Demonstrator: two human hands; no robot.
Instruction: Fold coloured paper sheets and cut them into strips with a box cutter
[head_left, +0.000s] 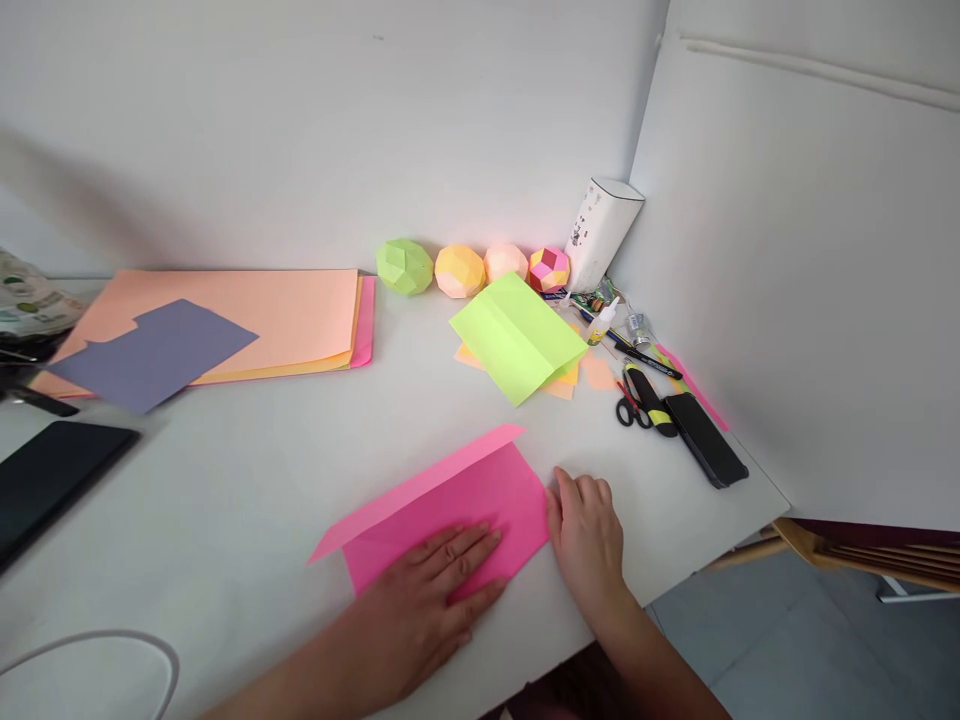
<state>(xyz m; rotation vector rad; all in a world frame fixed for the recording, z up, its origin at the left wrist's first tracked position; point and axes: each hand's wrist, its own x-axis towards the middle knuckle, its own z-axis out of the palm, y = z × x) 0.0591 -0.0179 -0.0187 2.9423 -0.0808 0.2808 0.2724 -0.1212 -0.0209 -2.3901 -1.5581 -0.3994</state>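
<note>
A sheet of pink paper [487,490] lies in front of me, with a strip along its far edge folded over and showing a lighter pink. My left hand [442,585] rests flat on its near part, fingers stretched out, hiding some of the near edge. At the sheet's right edge is my right hand [589,530], its fingers curled and the thumb against the paper; the grip is partly hidden. A creased lime-green sheet [517,335] lies beyond, over smaller orange and yellow pieces.
Several faceted paper balls, one green [405,267], line the wall beside a white box [606,230]. Scissors [634,408], a cutter [650,400], a glue bottle [602,322] and a phone [705,440] lie right. Coloured sheets [285,310], a purple piece [161,355] and a dark tablet [56,480] lie left.
</note>
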